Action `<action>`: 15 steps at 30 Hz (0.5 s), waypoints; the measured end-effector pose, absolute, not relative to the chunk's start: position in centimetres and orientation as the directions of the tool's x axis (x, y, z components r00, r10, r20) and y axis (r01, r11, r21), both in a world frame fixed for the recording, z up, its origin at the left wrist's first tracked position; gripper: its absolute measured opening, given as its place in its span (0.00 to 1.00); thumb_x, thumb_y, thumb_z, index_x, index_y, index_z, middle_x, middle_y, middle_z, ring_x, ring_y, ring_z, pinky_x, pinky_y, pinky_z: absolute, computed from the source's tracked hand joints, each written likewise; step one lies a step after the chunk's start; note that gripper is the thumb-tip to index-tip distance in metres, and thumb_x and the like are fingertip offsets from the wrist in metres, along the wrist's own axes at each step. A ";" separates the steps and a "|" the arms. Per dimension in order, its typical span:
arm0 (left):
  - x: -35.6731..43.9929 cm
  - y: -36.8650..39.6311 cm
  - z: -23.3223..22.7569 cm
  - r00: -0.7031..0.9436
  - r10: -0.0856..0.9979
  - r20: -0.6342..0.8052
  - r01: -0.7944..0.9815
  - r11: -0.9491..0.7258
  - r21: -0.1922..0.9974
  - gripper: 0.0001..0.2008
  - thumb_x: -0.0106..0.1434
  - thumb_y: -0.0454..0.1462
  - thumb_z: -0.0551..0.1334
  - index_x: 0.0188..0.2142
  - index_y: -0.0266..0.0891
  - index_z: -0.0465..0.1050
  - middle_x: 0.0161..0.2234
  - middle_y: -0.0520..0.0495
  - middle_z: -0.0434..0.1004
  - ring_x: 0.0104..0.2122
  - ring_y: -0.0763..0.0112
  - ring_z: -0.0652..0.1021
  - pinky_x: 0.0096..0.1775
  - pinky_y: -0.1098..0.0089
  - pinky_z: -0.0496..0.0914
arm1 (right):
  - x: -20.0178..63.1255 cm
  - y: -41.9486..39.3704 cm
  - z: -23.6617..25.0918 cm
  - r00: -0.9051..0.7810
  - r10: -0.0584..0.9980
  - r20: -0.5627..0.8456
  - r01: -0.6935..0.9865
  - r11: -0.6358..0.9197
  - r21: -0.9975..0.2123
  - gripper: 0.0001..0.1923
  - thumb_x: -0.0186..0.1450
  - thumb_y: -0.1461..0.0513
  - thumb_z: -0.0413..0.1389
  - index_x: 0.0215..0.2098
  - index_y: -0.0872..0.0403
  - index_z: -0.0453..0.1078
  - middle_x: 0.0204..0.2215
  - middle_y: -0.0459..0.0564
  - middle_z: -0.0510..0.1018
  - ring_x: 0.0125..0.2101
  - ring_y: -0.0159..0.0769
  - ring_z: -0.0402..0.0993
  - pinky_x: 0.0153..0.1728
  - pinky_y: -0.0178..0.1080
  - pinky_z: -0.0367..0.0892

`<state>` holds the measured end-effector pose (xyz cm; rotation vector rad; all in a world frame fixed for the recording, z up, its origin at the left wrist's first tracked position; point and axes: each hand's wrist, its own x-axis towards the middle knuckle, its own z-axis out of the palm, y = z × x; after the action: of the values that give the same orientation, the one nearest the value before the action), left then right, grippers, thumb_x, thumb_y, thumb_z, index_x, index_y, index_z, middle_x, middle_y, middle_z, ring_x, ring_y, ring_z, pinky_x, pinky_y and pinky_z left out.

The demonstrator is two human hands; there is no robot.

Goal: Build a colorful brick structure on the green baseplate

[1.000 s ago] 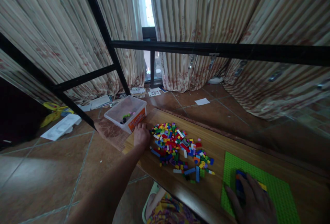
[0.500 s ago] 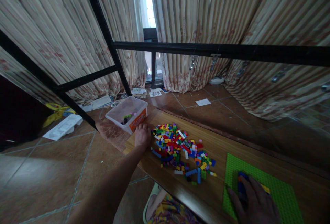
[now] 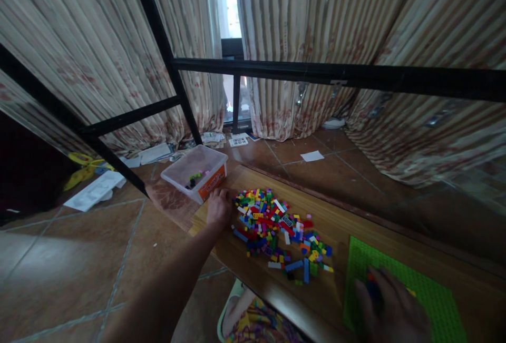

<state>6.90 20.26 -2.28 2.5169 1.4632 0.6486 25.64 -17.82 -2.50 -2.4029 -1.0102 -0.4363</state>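
My left hand [image 3: 219,207] rests on the wooden board at the left edge of a pile of toy building bricks [image 3: 263,216]. Its fingers are curled; whatever they may hold is hidden. My right hand [image 3: 395,303] is over the green baseplate [image 3: 429,285], thumb and fingers closed around blue building bricks [image 3: 373,291] with a bit of orange on top. The hand covers most of these bricks and is slightly blurred. A small yellow brick [image 3: 411,292] peeks out beyond its fingers.
Behind my left hand stands a clear plastic box [image 3: 190,166] with a few bricks inside and an orange label. The wooden board [image 3: 316,208] carries pile and baseplate. A black metal frame [image 3: 276,66] crosses before the curtains; white paper [image 3: 312,156] lies on the tiled floor.
My right hand has shifted slightly and now covers more of the blue and yellow bricks. My left hand stays by the pile with little visible change.
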 end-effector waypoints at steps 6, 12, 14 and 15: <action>6.9 20.4 -2.7 0.417 0.860 0.293 0.780 -0.504 0.371 0.13 0.63 0.32 0.53 0.43 0.37 0.74 0.43 0.41 0.73 0.45 0.58 0.71 0.50 0.61 0.65 | 25.0 -5.1 2.0 0.604 0.746 0.279 0.703 -0.333 -0.629 0.23 0.67 0.50 0.46 0.56 0.51 0.64 0.52 0.56 0.73 0.52 0.45 0.70 0.51 0.48 0.66; 6.8 20.3 -3.3 0.410 0.863 0.295 0.773 -0.501 0.389 0.12 0.63 0.31 0.54 0.43 0.38 0.73 0.43 0.42 0.72 0.44 0.60 0.71 0.49 0.63 0.66 | 27.8 6.7 1.1 0.316 0.924 0.214 0.759 -0.111 -0.642 0.26 0.60 0.57 0.55 0.56 0.54 0.65 0.57 0.58 0.67 0.58 0.47 0.63 0.58 0.50 0.59; 6.7 20.2 -3.3 0.405 0.866 0.295 0.772 -0.496 0.398 0.12 0.63 0.31 0.54 0.43 0.38 0.73 0.43 0.42 0.72 0.44 0.60 0.70 0.50 0.63 0.65 | 28.9 8.4 0.0 0.227 0.964 0.141 0.734 -0.074 -0.675 0.27 0.59 0.58 0.57 0.56 0.52 0.65 0.57 0.56 0.69 0.57 0.45 0.65 0.58 0.50 0.59; 6.7 20.2 -3.3 0.401 0.867 0.294 0.771 -0.493 0.403 0.12 0.63 0.31 0.54 0.43 0.38 0.73 0.43 0.42 0.72 0.44 0.60 0.70 0.50 0.62 0.65 | 29.5 8.9 -0.5 0.186 0.976 0.110 0.720 -0.059 -0.692 0.27 0.58 0.59 0.57 0.57 0.51 0.65 0.56 0.55 0.70 0.56 0.45 0.66 0.57 0.50 0.60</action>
<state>6.75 20.22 -3.33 2.4537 1.4559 0.7013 29.48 8.85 -0.47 -1.8380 -1.5919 0.5246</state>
